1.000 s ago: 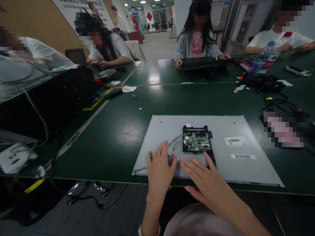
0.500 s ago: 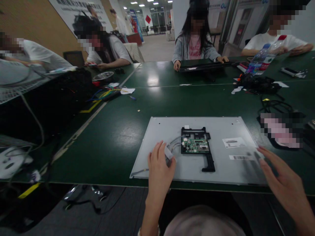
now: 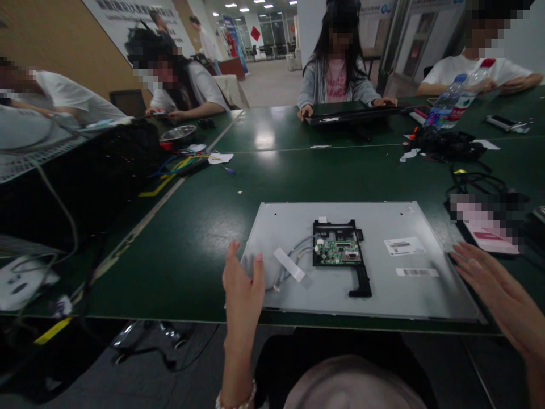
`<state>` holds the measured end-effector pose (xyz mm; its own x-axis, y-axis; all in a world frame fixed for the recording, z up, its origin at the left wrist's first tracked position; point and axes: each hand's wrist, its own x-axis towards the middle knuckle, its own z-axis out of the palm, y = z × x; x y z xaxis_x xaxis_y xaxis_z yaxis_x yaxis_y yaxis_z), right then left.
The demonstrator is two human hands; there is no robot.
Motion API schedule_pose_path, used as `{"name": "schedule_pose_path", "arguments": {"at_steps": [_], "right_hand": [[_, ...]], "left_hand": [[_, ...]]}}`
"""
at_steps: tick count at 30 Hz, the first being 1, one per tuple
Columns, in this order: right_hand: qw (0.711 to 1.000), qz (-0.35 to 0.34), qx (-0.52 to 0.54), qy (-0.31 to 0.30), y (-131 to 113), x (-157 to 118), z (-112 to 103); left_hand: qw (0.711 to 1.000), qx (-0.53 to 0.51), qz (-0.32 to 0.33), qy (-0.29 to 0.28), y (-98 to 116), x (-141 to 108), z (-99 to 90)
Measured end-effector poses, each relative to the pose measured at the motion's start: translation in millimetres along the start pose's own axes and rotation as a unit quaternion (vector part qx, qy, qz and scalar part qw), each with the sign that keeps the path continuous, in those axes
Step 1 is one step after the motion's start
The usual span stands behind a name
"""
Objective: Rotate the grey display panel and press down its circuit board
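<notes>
A grey metal-backed display panel [image 3: 323, 295] lies flat near the table's front edge. On its middle sits a black plastic bracket [image 3: 361, 278] framing a green circuit board [image 3: 336, 251]. Thin grey cables [image 3: 293, 250] run left from the board, under a strip of white tape [image 3: 289, 264]. At the panel's left edge is my left hand [image 3: 243, 284], thumb and fingers apart, holding nothing. My right hand [image 3: 489, 284] is at the right edge with fingers stretched out and nothing in it. Whether either hand touches the edge, I cannot tell.
A phone with a pink screen [image 3: 489, 227] and black cables [image 3: 481, 184] lie to the right. Two plastic bottles [image 3: 447, 102] stand farther back. Across the table a person [image 3: 336, 79] holds a dark flat panel [image 3: 353, 117]. Black equipment [image 3: 85, 176] fills the left side.
My left hand has moved left off the white tape and cables to the panel's left edge, uncovering them. My right hand has shifted slightly at the right edge, its fingers now closer together.
</notes>
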<state>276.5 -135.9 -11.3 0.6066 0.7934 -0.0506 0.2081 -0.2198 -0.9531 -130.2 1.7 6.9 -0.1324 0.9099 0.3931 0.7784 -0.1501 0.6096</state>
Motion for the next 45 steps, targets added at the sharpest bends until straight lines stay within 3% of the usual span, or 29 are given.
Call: {"name": "schedule_pose_path", "arguments": {"at_steps": [6, 19, 25, 34, 39, 45], "right_hand": [[0.995, 0.028, 0.087, -0.033, -4.5, 4.1, -3.3], [0.992, 0.045, 0.104, -0.046, -4.1, 5.8, -1.1], [0.994, 0.022, 0.079, -0.071, 4.4, 10.3, -7.0], [0.991, 0.054, 0.111, -0.049, -0.5, 9.7, -3.1], [0.991, 0.034, 0.111, -0.058, -4.7, 5.4, 2.3], [0.996, -0.001, 0.055, -0.068, -1.7, 6.3, 5.4]], "left_hand": [[0.998, -0.04, -0.035, -0.031, -11.4, 4.0, 2.7], [0.999, -0.009, -0.03, -0.019, -11.7, 5.0, 4.8], [0.999, -0.008, -0.029, -0.019, -12.5, 4.8, 5.1], [1.0, -0.002, -0.02, -0.016, -13.1, 4.5, 6.5], [1.0, 0.015, -0.006, 0.007, -18.6, 7.2, 7.5], [0.993, 0.05, 0.062, 0.081, -9.7, 2.7, 3.2]]}}
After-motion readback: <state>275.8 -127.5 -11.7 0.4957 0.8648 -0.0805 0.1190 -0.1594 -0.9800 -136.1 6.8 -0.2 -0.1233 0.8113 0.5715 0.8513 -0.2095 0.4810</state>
